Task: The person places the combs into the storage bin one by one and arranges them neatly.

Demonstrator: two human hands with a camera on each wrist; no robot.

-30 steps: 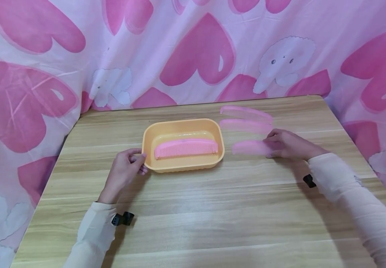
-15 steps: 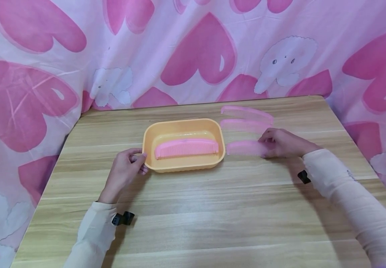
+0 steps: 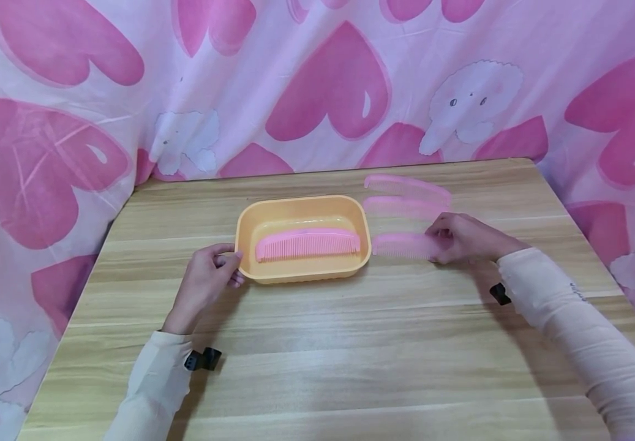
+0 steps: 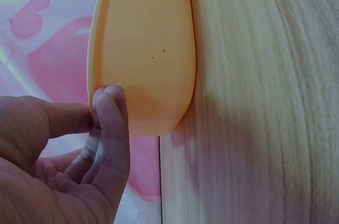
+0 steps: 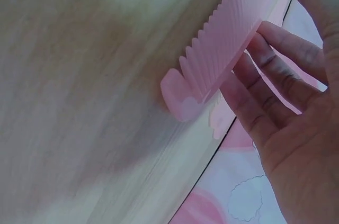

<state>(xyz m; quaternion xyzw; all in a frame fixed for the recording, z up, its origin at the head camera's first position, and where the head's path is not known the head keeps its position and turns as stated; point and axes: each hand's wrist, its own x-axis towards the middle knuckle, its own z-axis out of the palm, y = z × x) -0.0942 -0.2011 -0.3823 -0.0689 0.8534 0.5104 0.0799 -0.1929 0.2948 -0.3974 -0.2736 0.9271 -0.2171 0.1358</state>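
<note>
On my head view, the left hand [image 3: 207, 278] sits at the left end of the orange tray [image 3: 247, 236]. The left wrist view gives me the detail: thumb and curled fingers [image 4: 108, 128] pinch the tray's rim, the rest of the hand clear of the counter [image 3: 317, 355]. The tray stands flat on the counter, a little left of centre, long side facing me.

One pink comb in the tray [image 3: 307, 244] lies lengthwise along the bottom, teeth toward me.

The right hand [image 3: 463, 237] is just right of the tray. It holds a second pink comb, the held comb [image 3: 402, 245], by its right end. From the right wrist view I read the fingers [image 5: 275, 83] lying close together under the comb with the thumb side above, pinching it; its teeth are clearly ridged and its rounded end hangs just above the wood. I cannot tell whether that end touches the counter. On the head view the comb's free end points at the tray's right wall and is just short of it.

Two more pink combs lie behind the right hand, parallel to each other: the nearer comb [image 3: 400, 205] and the far comb [image 3: 405, 182] close to the counter's back edge.

Backdrop: pink heart-print cloth [image 3: 328, 86] hung behind and around the counter. Both sleeves are pale, each with a small black clip at the wrist.
</note>
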